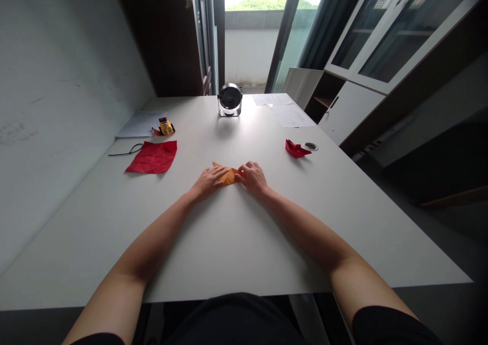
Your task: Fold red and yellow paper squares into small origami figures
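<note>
1. The white desk [236,253] spans the whole width in front of the person.
2. The left forearm [162,233] and right forearm [305,225] slant inward over it, meeting near the middle.
3. A creased red sheet [152,158] lies flat, farther off to the left.
4. The left hand [208,182] lies palm down — fingers stretched rightward, fairly flat, across the orange paper [230,177].
5. The right hand [253,176] is arched, knuckles up; its bent fingers and thumb are drawn narrow, holding the paper's right end.
6. That folded paper sits mid-desk between both hands, its long axis running left to right — a sharp corner at the left points left and away from the person.
7. A red paper boat [296,150] stands farther off to the right.
</note>
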`<state>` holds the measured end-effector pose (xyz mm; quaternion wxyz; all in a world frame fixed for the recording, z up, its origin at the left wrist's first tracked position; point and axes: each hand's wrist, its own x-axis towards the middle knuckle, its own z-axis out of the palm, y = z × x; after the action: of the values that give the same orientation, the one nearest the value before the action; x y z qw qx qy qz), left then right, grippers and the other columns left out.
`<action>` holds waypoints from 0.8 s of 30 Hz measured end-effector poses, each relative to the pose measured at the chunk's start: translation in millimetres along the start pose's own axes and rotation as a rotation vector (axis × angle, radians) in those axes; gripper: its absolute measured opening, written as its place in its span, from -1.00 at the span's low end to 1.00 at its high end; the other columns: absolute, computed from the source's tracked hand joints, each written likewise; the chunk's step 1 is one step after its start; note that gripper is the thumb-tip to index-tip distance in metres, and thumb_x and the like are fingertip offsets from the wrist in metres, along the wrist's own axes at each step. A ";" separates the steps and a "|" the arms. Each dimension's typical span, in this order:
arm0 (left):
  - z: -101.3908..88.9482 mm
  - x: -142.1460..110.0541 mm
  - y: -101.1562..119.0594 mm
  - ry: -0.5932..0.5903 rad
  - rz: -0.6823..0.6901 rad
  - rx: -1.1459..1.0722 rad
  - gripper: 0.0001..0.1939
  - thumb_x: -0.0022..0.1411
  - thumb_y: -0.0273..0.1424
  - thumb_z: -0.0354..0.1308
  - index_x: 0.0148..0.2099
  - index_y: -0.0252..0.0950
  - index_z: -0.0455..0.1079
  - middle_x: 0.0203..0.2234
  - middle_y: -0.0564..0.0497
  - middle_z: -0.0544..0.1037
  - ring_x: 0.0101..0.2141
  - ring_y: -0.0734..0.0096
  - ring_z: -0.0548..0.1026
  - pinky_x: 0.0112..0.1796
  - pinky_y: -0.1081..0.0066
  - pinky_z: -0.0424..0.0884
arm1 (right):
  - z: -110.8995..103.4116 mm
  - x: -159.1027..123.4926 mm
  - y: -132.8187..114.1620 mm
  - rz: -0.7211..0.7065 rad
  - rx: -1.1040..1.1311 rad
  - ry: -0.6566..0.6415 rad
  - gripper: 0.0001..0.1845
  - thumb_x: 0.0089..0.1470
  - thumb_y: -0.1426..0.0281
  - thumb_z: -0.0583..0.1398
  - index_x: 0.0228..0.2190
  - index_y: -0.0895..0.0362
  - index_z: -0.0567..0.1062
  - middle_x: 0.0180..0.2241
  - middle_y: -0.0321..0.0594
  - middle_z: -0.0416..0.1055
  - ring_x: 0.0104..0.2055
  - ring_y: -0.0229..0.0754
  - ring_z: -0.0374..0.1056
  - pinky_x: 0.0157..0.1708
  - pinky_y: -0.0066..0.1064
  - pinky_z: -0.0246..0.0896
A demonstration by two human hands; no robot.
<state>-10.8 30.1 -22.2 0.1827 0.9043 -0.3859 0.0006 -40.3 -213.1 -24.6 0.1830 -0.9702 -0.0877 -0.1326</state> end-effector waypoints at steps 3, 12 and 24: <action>1.2 0.9 0.4 -0.023 0.045 0.051 -0.53 0.46 -0.34 -0.14 0.35 -0.04 0.25 0.40 -0.05 0.14 0.37 0.12 0.12 0.30 -0.12 -0.04 | 1.0 0.4 0.7 0.030 -0.064 0.016 -0.65 0.20 0.06 0.23 -0.18 0.06 0.56 -0.08 -0.02 0.37 0.00 0.06 0.22 0.01 -0.15 0.20; 1.8 0.8 4.5 0.036 0.112 -0.023 -0.59 0.45 -0.15 -0.04 0.22 -0.12 0.41 0.29 -0.05 0.34 0.31 0.21 0.24 0.30 0.11 0.10 | 0.4 0.4 0.6 0.010 -0.097 0.039 -0.54 0.20 0.03 0.22 -0.02 0.09 0.51 0.04 0.01 0.35 0.06 0.07 0.22 0.04 -0.15 0.15; 4.8 2.6 13.5 0.191 -0.017 -0.062 -0.77 0.37 -0.23 0.11 -0.06 -0.10 0.56 0.09 -0.03 0.53 0.09 0.12 0.45 0.12 0.10 0.28 | 9.0 -0.4 1.0 -0.048 -0.077 -0.034 -0.26 0.16 -0.15 0.14 0.15 0.11 0.41 0.27 0.09 0.21 0.35 0.17 0.02 0.29 0.02 -0.07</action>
<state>-19.1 18.1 -21.8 0.2466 0.8972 -0.3589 0.0735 -38.5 -210.7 -33.2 0.1409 -0.9762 -0.1087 -0.1236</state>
